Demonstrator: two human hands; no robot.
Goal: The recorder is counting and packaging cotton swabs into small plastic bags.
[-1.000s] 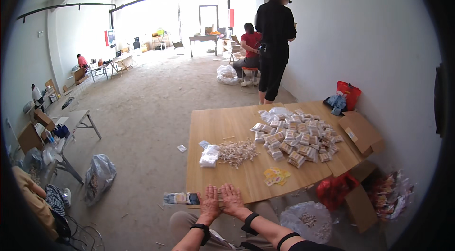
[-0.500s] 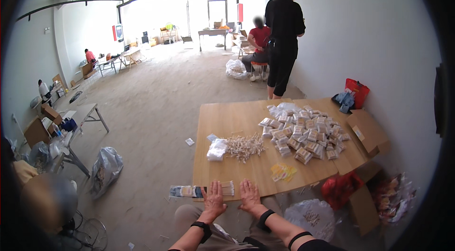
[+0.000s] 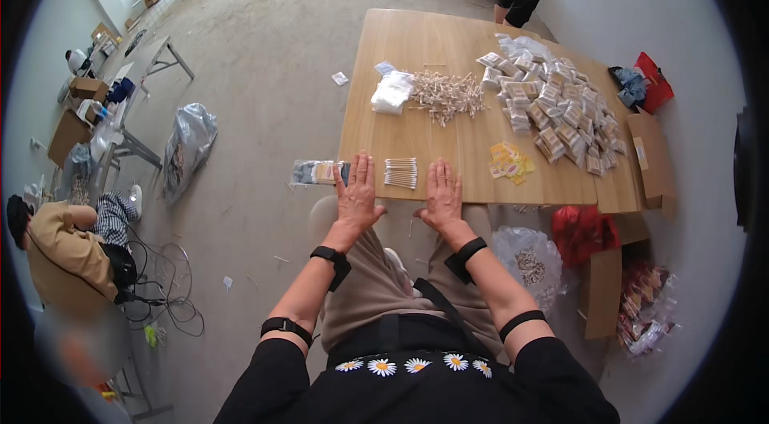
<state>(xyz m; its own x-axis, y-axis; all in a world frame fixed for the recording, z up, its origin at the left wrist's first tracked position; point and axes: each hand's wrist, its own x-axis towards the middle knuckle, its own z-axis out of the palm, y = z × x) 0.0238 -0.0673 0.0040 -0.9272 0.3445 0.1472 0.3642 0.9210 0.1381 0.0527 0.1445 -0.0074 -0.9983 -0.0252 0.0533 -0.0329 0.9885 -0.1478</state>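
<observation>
White-tipped cotton swabs (image 3: 400, 173) lie in a neat row on the near side of the table (image 3: 400, 41), between our left hand (image 3: 356, 193) and right hand (image 3: 443, 198). We have just moved our hands apart, so nothing covers the row now. Both rest flat, fingers side by side, pinching nothing; the left is by a flat packet (image 3: 322, 173). Near right, a clear bag (image 3: 549, 254) holds what look like loose swabs (image 3: 529, 269). We cannot tell what the grey bag (image 3: 194, 140) at left holds.

The left hand (image 3: 357, 193) and right hand (image 3: 444, 196), side by side earlier, have parted; the cotton swabs (image 3: 400, 173) between them now lie uncovered.
</observation>
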